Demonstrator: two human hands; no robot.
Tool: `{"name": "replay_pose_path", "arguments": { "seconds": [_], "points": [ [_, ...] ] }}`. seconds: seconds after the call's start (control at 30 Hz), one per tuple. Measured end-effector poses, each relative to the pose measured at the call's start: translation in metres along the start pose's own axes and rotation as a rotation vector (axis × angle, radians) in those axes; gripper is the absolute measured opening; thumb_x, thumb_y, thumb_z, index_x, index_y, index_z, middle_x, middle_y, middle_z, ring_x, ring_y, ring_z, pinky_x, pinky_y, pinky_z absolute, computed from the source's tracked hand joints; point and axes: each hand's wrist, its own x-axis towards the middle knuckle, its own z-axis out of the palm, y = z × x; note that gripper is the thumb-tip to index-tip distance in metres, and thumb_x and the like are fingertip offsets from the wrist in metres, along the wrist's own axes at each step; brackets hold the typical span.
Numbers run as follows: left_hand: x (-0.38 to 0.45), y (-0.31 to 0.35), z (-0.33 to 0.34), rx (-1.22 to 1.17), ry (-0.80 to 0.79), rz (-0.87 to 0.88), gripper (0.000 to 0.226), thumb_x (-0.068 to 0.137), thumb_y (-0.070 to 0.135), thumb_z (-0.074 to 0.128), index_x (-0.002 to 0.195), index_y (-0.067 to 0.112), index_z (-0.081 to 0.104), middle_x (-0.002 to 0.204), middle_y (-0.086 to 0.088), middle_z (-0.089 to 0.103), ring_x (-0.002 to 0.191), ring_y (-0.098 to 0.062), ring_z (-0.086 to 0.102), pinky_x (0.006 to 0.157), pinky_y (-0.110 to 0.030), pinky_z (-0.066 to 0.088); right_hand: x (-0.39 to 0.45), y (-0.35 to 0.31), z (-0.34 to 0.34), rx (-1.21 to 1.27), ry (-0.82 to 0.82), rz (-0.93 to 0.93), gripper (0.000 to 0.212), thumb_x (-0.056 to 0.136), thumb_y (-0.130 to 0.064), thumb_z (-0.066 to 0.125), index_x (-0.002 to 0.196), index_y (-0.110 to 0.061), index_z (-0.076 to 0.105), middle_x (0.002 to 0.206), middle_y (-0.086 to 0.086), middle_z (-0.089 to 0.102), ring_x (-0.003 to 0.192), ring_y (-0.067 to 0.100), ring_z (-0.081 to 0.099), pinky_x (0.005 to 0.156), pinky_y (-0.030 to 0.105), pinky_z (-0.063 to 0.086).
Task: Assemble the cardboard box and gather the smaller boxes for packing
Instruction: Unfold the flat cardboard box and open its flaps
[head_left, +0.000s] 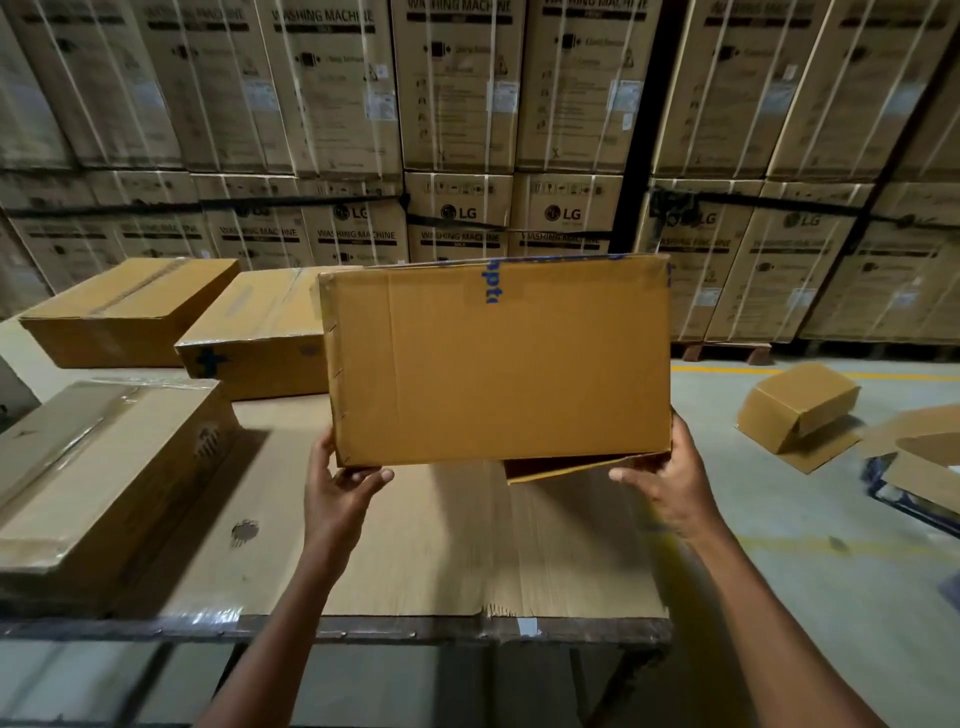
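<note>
Above table (426, 561), both hands (340, 480) (670, 486) grip cardboard box (501, 364) bottom corners

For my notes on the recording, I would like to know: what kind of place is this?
Most likely a warehouse or packing area. Strapped washing machine cartons are stacked high behind, sealed boxes lie on a cardboard-covered table, and the concrete floor has a yellow line.

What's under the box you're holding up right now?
Under the held box, a loose bottom flap hangs open above the cardboard-covered table. The box's inside is hidden.
</note>
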Motion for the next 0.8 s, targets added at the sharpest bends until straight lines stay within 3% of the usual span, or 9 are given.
{"name": "replay_pose_path", "arguments": {
  "seconds": [0.1, 0.17, 0.27, 0.33, 0.43, 0.5, 0.6, 0.7, 0.8],
  "points": [
    [0.011, 0.025, -0.001, 0.051, 0.089, 0.108, 0.082, 0.08, 0.008, 0.086, 0.149, 0.027, 0.046, 0.143, 0.002, 0.054, 0.115, -0.021, 0.065, 0.097, -0.05, 0.058, 0.012, -0.025, -0.001, -0.064, 0.179, -0.099, 0.084, 0.074, -0.006, 0.089, 0.147, -0.018, 0.048, 0.125, 0.0, 0.067, 0.112, 0.019, 0.065, 0.093, 0.027, 0.056],
    [0.021, 0.041, -0.002, 0.106, 0.149, 0.169, 0.084, 0.079, 0.017, 0.087, 0.151, 0.032, 0.047, 0.143, 0.003, 0.056, 0.116, -0.019, 0.062, 0.094, -0.05, 0.059, 0.02, -0.042, -0.004, -0.076, 0.23, -0.161, 0.081, 0.074, -0.019, 0.09, 0.146, -0.021, 0.051, 0.126, 0.001, 0.067, 0.112, 0.019, 0.062, 0.09, 0.028, 0.052],
    [0.04, 0.07, -0.005, 0.122, 0.226, 0.239, 0.081, 0.078, 0.028, 0.087, 0.15, 0.031, 0.05, 0.14, 0.004, 0.057, 0.119, -0.009, 0.059, 0.098, -0.048, 0.058, 0.032, -0.067, -0.008, -0.077, 0.268, -0.218, 0.075, 0.077, -0.029, 0.085, 0.144, -0.022, 0.053, 0.131, -0.001, 0.066, 0.119, 0.017, 0.059, 0.099, 0.035, 0.048],
    [0.05, 0.092, -0.003, 0.051, 0.198, 0.271, 0.08, 0.079, 0.03, 0.085, 0.15, 0.025, 0.05, 0.139, 0.002, 0.054, 0.124, -0.009, 0.057, 0.099, -0.04, 0.058, 0.041, -0.087, -0.008, -0.007, 0.294, -0.226, 0.069, 0.077, -0.03, 0.081, 0.14, -0.017, 0.056, 0.127, 0.002, 0.068, 0.116, 0.018, 0.063, 0.1, 0.037, 0.051],
    [0.064, 0.122, 0.0, 0.036, 0.184, 0.337, 0.075, 0.083, 0.034, 0.08, 0.15, 0.015, 0.051, 0.136, -0.008, 0.051, 0.121, -0.013, 0.058, 0.093, -0.025, 0.059, 0.05, -0.116, -0.002, 0.054, 0.341, -0.254, 0.059, 0.074, -0.04, 0.075, 0.127, -0.018, 0.061, 0.12, 0.0, 0.069, 0.104, 0.01, 0.067, 0.091, 0.024, 0.053],
    [0.076, 0.135, -0.001, 0.083, 0.193, 0.359, 0.079, 0.081, 0.051, 0.078, 0.148, 0.017, 0.053, 0.133, -0.007, 0.051, 0.121, -0.018, 0.058, 0.093, -0.034, 0.061, 0.054, -0.132, 0.002, 0.059, 0.383, -0.29, 0.054, 0.076, -0.038, 0.072, 0.125, -0.019, 0.06, 0.115, -0.001, 0.066, 0.096, 0.009, 0.064, 0.088, 0.024, 0.052],
    [0.085, 0.149, -0.005, 0.076, 0.197, 0.351, 0.081, 0.078, 0.061, 0.077, 0.144, 0.019, 0.057, 0.132, -0.002, 0.051, 0.126, -0.022, 0.057, 0.086, -0.047, 0.063, 0.059, -0.145, 0.002, 0.036, 0.463, -0.342, 0.055, 0.08, -0.036, 0.071, 0.127, -0.009, 0.06, 0.114, 0.002, 0.065, 0.101, 0.018, 0.063, 0.088, 0.033, 0.052],
    [0.089, 0.165, -0.003, 0.069, 0.21, 0.396, 0.077, 0.078, 0.065, 0.075, 0.14, 0.021, 0.06, 0.13, 0.0, 0.049, 0.126, -0.019, 0.055, 0.083, -0.042, 0.064, 0.065, -0.155, -0.002, 0.0, 0.524, -0.413, 0.055, 0.083, -0.046, 0.077, 0.118, -0.006, 0.062, 0.104, 0.003, 0.065, 0.094, 0.021, 0.063, 0.082, 0.04, 0.054],
    [0.097, 0.183, -0.001, 0.096, 0.243, 0.438, 0.074, 0.082, 0.065, 0.071, 0.141, 0.021, 0.059, 0.133, -0.007, 0.051, 0.122, -0.019, 0.055, 0.084, -0.037, 0.062, 0.068, -0.172, -0.002, -0.071, 0.593, -0.459, 0.056, 0.08, -0.059, 0.077, 0.101, -0.009, 0.061, 0.082, -0.003, 0.058, 0.077, 0.019, 0.055, 0.064, 0.034, 0.042]
  ]
}}
